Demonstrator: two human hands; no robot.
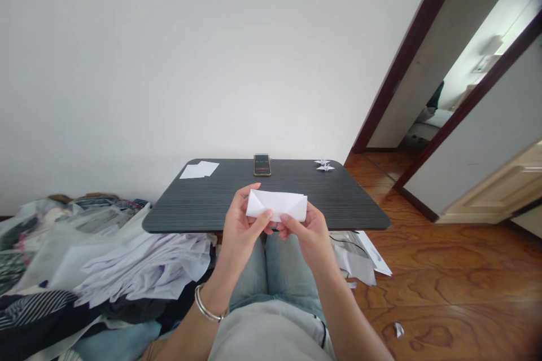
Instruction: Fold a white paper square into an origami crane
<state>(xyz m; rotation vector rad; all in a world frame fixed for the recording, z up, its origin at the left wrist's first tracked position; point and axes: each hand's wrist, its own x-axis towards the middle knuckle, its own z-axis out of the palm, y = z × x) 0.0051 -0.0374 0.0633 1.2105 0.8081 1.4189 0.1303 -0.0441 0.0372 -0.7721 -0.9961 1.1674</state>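
Note:
My left hand and my right hand hold a folded white paper up in front of me, above the near edge of a dark grey table. Each hand pinches one end of the paper between thumb and fingers. The paper forms a flat rectangle with angled creases at both ends. A silver bangle circles my left wrist.
On the table's far side lie a phone, white paper sheets and two small origami cranes. Heaped fabric and paper lie to my left. Paper scraps lie on the wooden floor to my right, beside a doorway.

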